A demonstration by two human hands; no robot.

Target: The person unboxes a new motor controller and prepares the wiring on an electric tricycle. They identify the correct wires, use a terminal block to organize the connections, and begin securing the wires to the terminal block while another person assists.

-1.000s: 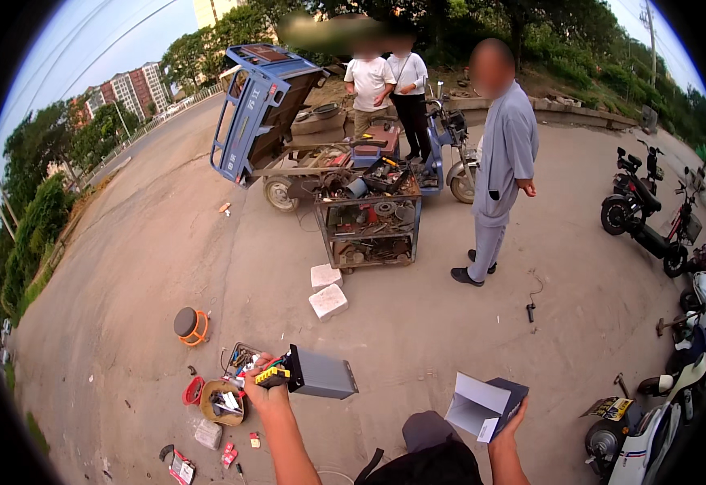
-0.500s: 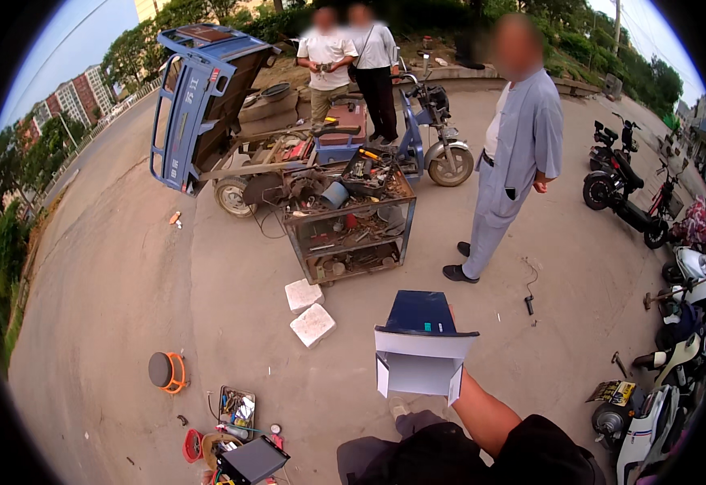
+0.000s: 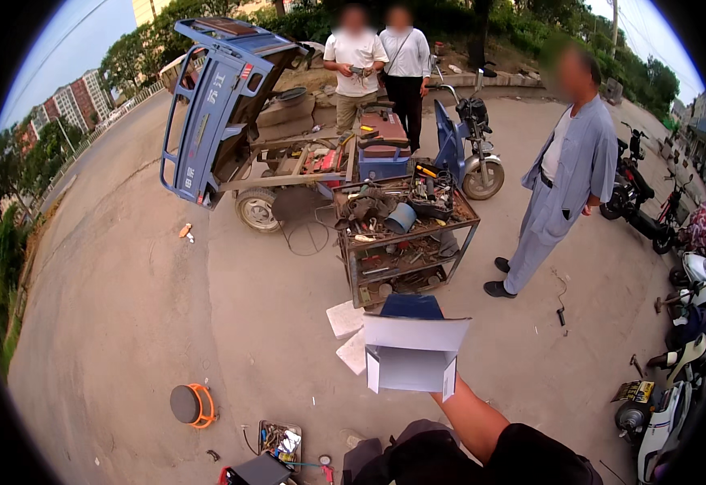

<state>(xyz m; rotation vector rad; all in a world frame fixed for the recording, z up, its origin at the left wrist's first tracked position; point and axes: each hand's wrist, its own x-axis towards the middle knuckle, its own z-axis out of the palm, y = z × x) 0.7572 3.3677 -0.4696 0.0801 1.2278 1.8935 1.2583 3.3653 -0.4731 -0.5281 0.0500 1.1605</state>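
An empty cardboard box [image 3: 411, 369], dark blue outside and white inside, is held up in front of me with its open end toward me. A wide white flap stands along its upper edge. My right hand [image 3: 443, 397] holds the box from behind and below on its right side; the fingers are hidden by it. Only the bare forearm and dark sleeve show plainly. My left hand is out of view. Beyond the box stands a rusty metal tool cart [image 3: 470, 222] loaded with tools and parts. Two white blocks [image 3: 345, 319] lie on the ground beside it.
A blue cargo tricycle [image 3: 215, 113] with its bed tipped up stands behind the cart. Two people [image 3: 357, 61] stand behind it; another person [image 3: 571, 170] is at the right. An orange-legged stool [image 3: 194, 406], a tool tray [image 3: 280, 443] and parked scooters [image 3: 664, 428] surround me.
My view has swung left, so the cart, tricycle and stool sit farther right. The box has tilted, showing less of its blue outer side. My right hand keeps its hold.
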